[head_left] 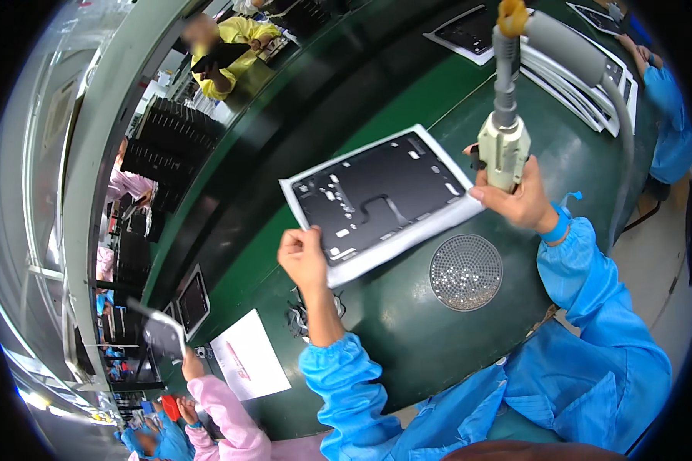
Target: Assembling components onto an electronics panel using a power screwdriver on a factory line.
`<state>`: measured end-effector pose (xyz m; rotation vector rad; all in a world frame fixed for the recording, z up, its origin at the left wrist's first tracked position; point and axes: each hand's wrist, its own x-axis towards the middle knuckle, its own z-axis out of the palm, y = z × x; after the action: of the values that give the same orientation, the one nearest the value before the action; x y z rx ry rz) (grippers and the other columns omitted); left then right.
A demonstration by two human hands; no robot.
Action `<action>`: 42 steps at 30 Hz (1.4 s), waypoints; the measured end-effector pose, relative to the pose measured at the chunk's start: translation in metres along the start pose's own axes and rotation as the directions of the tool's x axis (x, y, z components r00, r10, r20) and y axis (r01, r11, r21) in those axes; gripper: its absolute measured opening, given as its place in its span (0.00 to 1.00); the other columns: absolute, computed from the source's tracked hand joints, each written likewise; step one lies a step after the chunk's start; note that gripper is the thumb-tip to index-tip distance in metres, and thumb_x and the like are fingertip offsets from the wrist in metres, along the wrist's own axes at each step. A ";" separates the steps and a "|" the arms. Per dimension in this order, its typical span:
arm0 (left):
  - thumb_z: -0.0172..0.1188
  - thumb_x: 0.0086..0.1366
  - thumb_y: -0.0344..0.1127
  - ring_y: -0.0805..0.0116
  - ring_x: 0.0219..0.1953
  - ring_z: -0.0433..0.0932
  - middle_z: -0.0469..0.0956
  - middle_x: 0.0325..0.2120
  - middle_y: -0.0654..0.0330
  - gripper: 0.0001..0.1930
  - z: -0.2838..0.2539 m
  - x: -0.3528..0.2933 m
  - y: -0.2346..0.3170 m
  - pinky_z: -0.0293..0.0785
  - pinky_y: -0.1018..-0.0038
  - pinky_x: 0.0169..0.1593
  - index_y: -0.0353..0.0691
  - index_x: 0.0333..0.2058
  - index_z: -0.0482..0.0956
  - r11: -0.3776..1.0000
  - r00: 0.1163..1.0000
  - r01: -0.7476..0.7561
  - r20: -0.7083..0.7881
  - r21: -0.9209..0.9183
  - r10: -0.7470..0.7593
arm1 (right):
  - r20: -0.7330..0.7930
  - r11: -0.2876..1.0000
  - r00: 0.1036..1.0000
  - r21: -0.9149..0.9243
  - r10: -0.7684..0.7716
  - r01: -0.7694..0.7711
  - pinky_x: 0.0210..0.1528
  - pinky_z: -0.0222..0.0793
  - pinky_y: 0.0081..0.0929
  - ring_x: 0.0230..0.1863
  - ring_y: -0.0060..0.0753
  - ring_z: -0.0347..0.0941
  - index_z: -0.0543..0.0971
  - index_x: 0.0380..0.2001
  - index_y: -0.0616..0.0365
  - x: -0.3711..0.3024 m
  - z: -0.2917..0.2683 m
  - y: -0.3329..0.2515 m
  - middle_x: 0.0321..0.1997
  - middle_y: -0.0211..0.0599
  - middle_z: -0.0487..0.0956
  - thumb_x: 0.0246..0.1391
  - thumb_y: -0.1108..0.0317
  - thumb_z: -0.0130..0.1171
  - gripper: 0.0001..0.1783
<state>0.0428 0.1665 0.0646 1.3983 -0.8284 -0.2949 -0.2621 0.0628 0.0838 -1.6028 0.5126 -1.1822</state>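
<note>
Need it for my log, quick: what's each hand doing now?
Left hand: closed, pinching the flat, white-edged black rectangular panel.
Right hand: closed, holding the pale-green plastic tool with grey shaft.

Bright lamp at lower left, soft glare on green table, fisheye-bent edges.

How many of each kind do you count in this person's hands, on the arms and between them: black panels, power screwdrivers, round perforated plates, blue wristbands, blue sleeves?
Black panel: 1
Power screwdriver: 1
Round perforated plate: 1
Blue wristband: 1
Blue sleeves: 2
Total: 6
</note>
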 end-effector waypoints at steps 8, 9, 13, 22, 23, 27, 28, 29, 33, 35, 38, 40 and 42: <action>0.66 0.56 0.39 0.78 0.29 0.73 0.76 0.32 0.62 0.21 -0.061 0.092 0.009 0.64 0.84 0.29 0.33 0.43 0.71 0.966 0.979 -0.017 -0.193 0.259 0.069 | 0.046 0.994 0.993 -0.002 -0.110 0.110 0.23 0.61 0.19 0.19 0.15 0.64 0.72 0.39 0.62 -0.001 0.010 0.000 0.19 0.26 0.72 0.42 0.77 0.63 0.18; 0.66 0.56 0.41 0.77 0.33 0.74 0.77 0.36 0.60 0.27 -0.065 0.092 0.008 0.65 0.84 0.30 0.33 0.49 0.68 0.934 0.971 -0.051 -0.203 0.354 0.130 | 0.034 0.995 0.995 0.000 -0.096 0.096 0.22 0.60 0.20 0.19 0.15 0.64 0.72 0.39 0.62 -0.002 0.009 0.000 0.19 0.26 0.72 0.41 0.77 0.63 0.18; 0.66 0.56 0.32 0.69 0.40 0.77 0.78 0.39 0.48 0.15 -0.037 0.032 0.069 0.71 0.78 0.46 0.29 0.39 0.76 0.966 0.986 -0.012 0.161 0.259 -0.031 | -0.018 0.994 0.995 0.053 -0.094 0.095 0.26 0.64 0.18 0.24 0.16 0.68 0.72 0.40 0.63 -0.001 0.010 0.003 0.24 0.28 0.75 0.41 0.78 0.62 0.18; 0.50 0.58 0.23 0.50 0.32 0.78 0.76 0.31 0.44 0.03 -0.031 0.022 0.150 0.77 0.56 0.34 0.30 0.29 0.72 0.828 0.665 -0.318 0.513 -0.463 0.542 | -0.038 0.988 0.991 -0.093 -0.129 0.125 0.44 0.72 0.24 0.43 0.24 0.74 0.69 0.45 0.65 0.005 0.026 0.012 0.46 0.40 0.76 0.44 0.79 0.61 0.22; 0.51 0.58 0.23 0.51 0.32 0.78 0.76 0.31 0.44 0.03 -0.058 0.058 0.141 0.77 0.57 0.34 0.30 0.29 0.72 0.835 0.690 -0.384 0.478 -0.394 0.543 | -0.028 0.986 0.991 -0.114 -0.129 0.125 0.47 0.70 0.25 0.46 0.26 0.73 0.68 0.47 0.65 0.007 0.032 0.012 0.48 0.40 0.75 0.44 0.79 0.61 0.24; 0.52 0.57 0.22 0.52 0.30 0.77 0.76 0.29 0.45 0.02 0.010 0.035 0.185 0.76 0.61 0.34 0.30 0.29 0.73 0.810 0.704 -0.557 0.412 -0.184 0.578 | -0.063 0.970 0.988 -0.212 -0.138 0.122 0.54 0.66 0.28 0.52 0.32 0.71 0.66 0.51 0.65 0.006 0.016 0.023 0.52 0.42 0.73 0.44 0.77 0.63 0.29; 0.52 0.56 0.22 0.53 0.30 0.77 0.77 0.29 0.46 0.02 -0.019 -0.097 0.137 0.76 0.62 0.34 0.30 0.28 0.74 0.790 0.701 -0.602 0.399 -0.115 0.592 | -0.061 0.970 0.989 -0.211 -0.137 0.122 0.54 0.66 0.28 0.52 0.32 0.71 0.66 0.51 0.65 0.005 0.016 0.022 0.52 0.42 0.73 0.44 0.77 0.63 0.29; 0.53 0.56 0.22 0.53 0.30 0.77 0.77 0.29 0.46 0.02 -0.039 -0.099 0.147 0.76 0.63 0.34 0.29 0.28 0.74 0.760 0.697 -0.650 0.386 -0.018 0.605 | -0.054 0.971 0.987 -0.195 -0.150 0.137 0.55 0.65 0.28 0.53 0.33 0.70 0.66 0.51 0.65 0.006 0.023 0.020 0.52 0.42 0.73 0.44 0.77 0.64 0.29; 0.54 0.55 0.21 0.55 0.28 0.77 0.77 0.27 0.48 0.02 -0.056 -0.102 0.148 0.76 0.67 0.34 0.29 0.28 0.75 0.601 0.658 -0.752 0.375 0.270 0.653 | -0.063 0.953 0.978 -0.245 -0.197 0.176 0.56 0.63 0.28 0.54 0.32 0.69 0.66 0.51 0.64 0.005 0.021 0.021 0.52 0.41 0.73 0.43 0.77 0.64 0.30; 0.55 0.55 0.21 0.56 0.28 0.76 0.77 0.27 0.48 0.02 -0.089 -0.078 0.160 0.76 0.69 0.34 0.29 0.28 0.76 0.493 0.628 -0.775 0.388 0.396 0.675 | -0.073 0.945 0.978 -0.280 -0.196 0.169 0.55 0.63 0.27 0.53 0.31 0.69 0.66 0.51 0.64 0.004 0.015 0.023 0.52 0.41 0.73 0.43 0.77 0.64 0.29; 0.61 0.53 0.23 0.68 0.32 0.78 0.79 0.29 0.57 0.04 -0.095 -0.063 0.118 0.73 0.76 0.37 0.32 0.30 0.79 0.832 0.964 -0.263 0.104 0.488 0.244 | -0.097 0.933 0.974 -0.320 -0.207 0.167 0.54 0.63 0.26 0.52 0.29 0.69 0.66 0.51 0.64 0.002 0.011 0.026 0.51 0.40 0.73 0.43 0.77 0.64 0.30; 0.65 0.54 0.34 0.75 0.29 0.77 0.79 0.26 0.57 0.12 -0.131 -0.058 0.090 0.71 0.79 0.33 0.33 0.34 0.80 0.543 0.995 -0.041 0.082 0.839 -0.052 | -0.103 0.932 0.964 -0.298 -0.244 0.204 0.54 0.63 0.25 0.51 0.28 0.69 0.66 0.52 0.63 0.005 0.016 0.018 0.51 0.39 0.73 0.43 0.77 0.64 0.30; 0.66 0.52 0.34 0.76 0.24 0.75 0.79 0.20 0.58 0.11 -0.139 -0.053 0.038 0.70 0.81 0.29 0.31 0.31 0.80 0.523 0.986 0.076 0.013 0.849 -0.166 | -0.112 0.928 0.964 -0.315 -0.243 0.197 0.54 0.63 0.25 0.51 0.28 0.69 0.66 0.52 0.63 0.005 0.011 0.023 0.51 0.39 0.73 0.43 0.78 0.63 0.30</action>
<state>0.0873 0.3109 0.0887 2.4052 -1.0080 -0.0324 -0.2451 0.0550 0.0655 -1.8788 0.6466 -1.4562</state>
